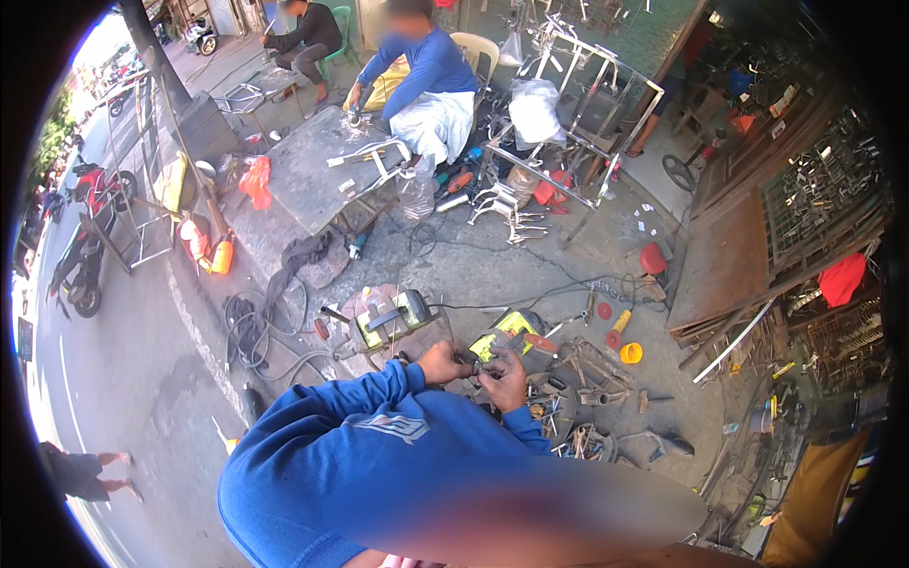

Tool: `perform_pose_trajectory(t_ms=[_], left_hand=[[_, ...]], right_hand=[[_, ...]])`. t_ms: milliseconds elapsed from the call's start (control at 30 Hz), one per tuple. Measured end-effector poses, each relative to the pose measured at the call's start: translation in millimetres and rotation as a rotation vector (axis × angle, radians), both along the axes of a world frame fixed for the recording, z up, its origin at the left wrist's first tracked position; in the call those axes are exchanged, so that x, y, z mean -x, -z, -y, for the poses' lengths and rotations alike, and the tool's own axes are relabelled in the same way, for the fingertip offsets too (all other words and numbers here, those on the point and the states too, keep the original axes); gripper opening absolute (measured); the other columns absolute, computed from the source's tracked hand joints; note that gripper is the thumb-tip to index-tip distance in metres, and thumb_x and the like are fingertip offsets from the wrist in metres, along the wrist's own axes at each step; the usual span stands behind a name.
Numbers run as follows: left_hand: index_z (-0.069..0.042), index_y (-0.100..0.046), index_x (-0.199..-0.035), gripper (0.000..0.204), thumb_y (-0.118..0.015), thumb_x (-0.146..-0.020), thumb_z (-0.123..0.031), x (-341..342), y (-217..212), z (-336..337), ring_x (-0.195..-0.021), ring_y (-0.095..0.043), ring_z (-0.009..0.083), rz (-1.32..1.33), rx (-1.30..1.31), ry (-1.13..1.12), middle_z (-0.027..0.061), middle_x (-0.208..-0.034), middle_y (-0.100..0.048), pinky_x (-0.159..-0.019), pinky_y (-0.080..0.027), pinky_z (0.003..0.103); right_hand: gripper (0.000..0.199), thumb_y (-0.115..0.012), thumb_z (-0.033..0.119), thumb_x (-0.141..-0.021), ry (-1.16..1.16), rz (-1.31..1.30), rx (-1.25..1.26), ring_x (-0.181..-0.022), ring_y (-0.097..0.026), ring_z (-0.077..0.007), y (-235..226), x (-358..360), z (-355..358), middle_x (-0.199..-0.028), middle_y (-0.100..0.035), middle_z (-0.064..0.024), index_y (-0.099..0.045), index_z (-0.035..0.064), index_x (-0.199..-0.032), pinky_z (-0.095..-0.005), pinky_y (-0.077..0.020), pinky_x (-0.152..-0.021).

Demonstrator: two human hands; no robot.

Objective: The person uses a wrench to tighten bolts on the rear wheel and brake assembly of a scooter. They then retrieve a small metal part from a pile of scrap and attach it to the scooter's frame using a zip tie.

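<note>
Both my hands meet in front of my chest, fingers closed around a small dark piece (476,367) whose kind I cannot make out. My left hand (442,363) comes in from the left and grips one side of it. My right hand (504,381) pinches it from the other side. Just beyond the left hand stands a yellow-green and black boxy machine (393,320) with a handle on top. A second yellow-green machine (511,331) lies just past the right hand. Beside my right forearm, a round container (589,443) holds many small tools and metal bits.
Cables (260,327) coil on the ground at left. A yellow cup (632,353) and loose metal parts lie at right. Across from me, a seated person in blue (426,71) works at a low metal table (312,189). A metal frame (578,114) stands behind; a motorcycle (90,237) is on the street.
</note>
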State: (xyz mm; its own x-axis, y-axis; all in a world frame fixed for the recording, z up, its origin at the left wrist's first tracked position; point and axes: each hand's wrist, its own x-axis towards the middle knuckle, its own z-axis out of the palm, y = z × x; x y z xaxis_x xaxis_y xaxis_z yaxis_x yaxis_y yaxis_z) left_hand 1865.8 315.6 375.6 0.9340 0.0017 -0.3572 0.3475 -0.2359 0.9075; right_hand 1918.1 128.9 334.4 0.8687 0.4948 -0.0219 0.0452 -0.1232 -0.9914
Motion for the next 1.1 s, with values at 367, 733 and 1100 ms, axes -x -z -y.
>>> perform_pose_trajectory(t_ms=[367,733,1100], left_hand=[[0.003,-0.063,-0.101,0.033,-0.071,-0.085,-0.024,-2.7,-1.6,0.4,-0.079,-0.067,0.0187,-0.205,0.153,0.061,0.0121,-0.087,-0.068,-0.070,-0.056,0.031],[0.002,-0.062,-0.104,0.034,-0.069,-0.088,-0.027,-2.7,-3.1,3.8,-0.075,-0.065,0.0165,-0.204,0.146,0.040,0.0105,-0.086,-0.068,-0.065,-0.054,0.030],[0.005,-0.060,-0.106,0.045,-0.073,-0.084,-0.032,-3.9,3.4,4.4,-0.084,-0.067,0.0203,-0.178,0.114,-0.071,0.0131,-0.092,-0.067,-0.073,-0.056,0.033]], right_hand=[[0.050,-0.067,-0.003,-0.071,-0.042,-0.004,0.075,-0.067,-0.061,-0.0086,-3.5,12.6,-4.6,-0.080,-0.068,-0.0080,-0.048,0.0012,-0.117,-0.0242,-0.0497,-0.060],[0.052,-0.068,-0.001,-0.069,-0.044,-0.005,0.027,-0.065,-0.059,-0.0089,-29.5,12.5,-7.0,-0.078,-0.067,-0.0078,-0.049,0.0023,-0.117,-0.0253,-0.0493,-0.060],[0.052,-0.067,-0.002,-0.071,-0.056,0.060,0.045,-0.068,-0.063,-0.0112,-20.7,6.9,-6.0,-0.079,-0.067,-0.0092,-0.049,0.0010,-0.119,-0.0261,-0.0507,-0.063]])
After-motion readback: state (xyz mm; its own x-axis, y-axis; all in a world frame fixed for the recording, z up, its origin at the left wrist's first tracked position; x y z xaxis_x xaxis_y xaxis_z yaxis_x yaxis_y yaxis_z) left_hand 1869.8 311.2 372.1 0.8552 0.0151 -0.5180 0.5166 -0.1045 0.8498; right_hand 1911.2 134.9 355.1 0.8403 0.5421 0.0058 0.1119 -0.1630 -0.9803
